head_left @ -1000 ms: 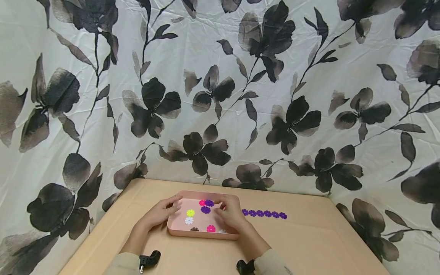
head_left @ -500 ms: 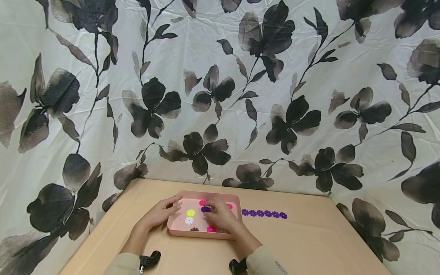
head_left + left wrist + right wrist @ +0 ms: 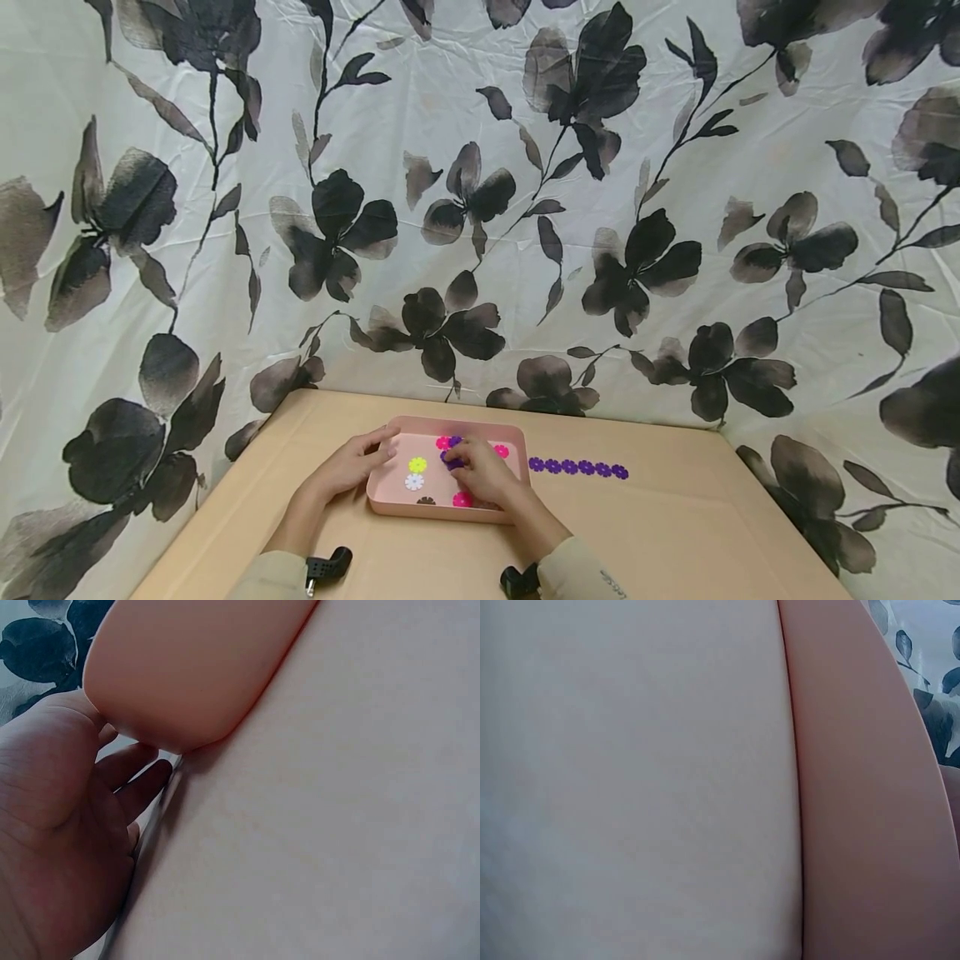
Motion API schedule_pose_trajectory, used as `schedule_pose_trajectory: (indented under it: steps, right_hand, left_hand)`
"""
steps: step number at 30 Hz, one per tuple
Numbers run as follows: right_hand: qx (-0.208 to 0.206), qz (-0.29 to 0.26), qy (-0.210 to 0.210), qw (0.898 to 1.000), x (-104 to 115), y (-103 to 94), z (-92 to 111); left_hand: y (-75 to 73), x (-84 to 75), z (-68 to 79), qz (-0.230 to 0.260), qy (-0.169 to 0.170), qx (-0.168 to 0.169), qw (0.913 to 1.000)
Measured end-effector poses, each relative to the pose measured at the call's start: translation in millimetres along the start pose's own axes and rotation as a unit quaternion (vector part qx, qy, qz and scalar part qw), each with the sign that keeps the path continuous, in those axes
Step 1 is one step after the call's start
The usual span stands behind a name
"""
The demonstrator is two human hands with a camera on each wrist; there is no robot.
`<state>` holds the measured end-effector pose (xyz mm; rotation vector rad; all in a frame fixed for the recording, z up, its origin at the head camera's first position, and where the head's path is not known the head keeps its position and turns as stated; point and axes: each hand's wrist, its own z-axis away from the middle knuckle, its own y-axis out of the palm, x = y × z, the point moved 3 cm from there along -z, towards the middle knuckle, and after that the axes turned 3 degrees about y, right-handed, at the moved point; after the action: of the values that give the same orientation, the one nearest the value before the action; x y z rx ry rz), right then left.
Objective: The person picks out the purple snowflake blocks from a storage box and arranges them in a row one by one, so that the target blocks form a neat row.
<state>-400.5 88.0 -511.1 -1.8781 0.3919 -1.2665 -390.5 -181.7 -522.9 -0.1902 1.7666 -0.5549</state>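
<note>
In the head view, a shallow pink tray holds several small flower-shaped pieces. My left hand holds the tray's left side, its fingers over the rim; the left wrist view shows thumb and fingers around the tray's corner. Inside the tray, my right hand pinches a purple flower-shaped piece, partly hidden by the fingertips. Just behind it lie a pink piece and another purple piece. The right wrist view mostly shows the tray's outer wall.
A row of several purple flower-shaped pieces lies on the table, right of the tray. The tray also holds a yellow piece, a white piece, a brown piece and pink pieces. Floral cloth hangs behind.
My right hand has moved left from the tray's right part to the purple pieces, and its fingers have closed on one. A pink piece at the right has come into view. The left hand stays put.
</note>
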Motion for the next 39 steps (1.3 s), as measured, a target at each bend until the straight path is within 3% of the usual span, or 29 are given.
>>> schedule_pose_trajectory:
  steps: [13, 39]
  right_hand:
    - [-0.019, -0.042, 0.027, 0.999, -2.3, -3.6, 1.2]
    - [-0.022, -0.068, 0.012, 0.997, 0.0, -10.2, 3.0]
  left_hand:
    - [1.7, -0.6, -0.3, 0.0, -0.007, -0.004, 1.0]
    - [2.5, 0.0, -2.9, -0.015, 0.0, -0.009, 0.9999]
